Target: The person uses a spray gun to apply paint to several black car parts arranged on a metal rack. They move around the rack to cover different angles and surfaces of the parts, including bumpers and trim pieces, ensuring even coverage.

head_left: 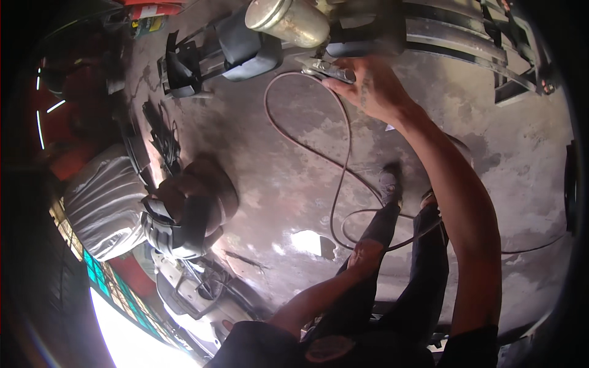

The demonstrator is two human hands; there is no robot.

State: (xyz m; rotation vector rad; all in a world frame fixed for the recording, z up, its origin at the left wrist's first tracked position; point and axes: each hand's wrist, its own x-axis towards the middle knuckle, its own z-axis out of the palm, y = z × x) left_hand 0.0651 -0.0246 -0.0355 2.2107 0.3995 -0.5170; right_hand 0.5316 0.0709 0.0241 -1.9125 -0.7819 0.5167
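My right hand is closed around the handle of a spray gun, held out in front of me. A dull silver paint cup is attached to the gun. Just beyond lie black plastic panels, close to the cup and gun. A thin reddish-brown air hose trails from near the gun, loops over the floor and runs back past my legs. Down by my left leg is my left hand, beside the hose; its fingers are not clear enough to show whether it grips anything.
A dark slatted rack or frame spans the far right. To the left stand a dark rounded object, a silvery covered bundle and a light-coloured vehicle part or scooter. Hose coils lie around my feet on the stained concrete floor.
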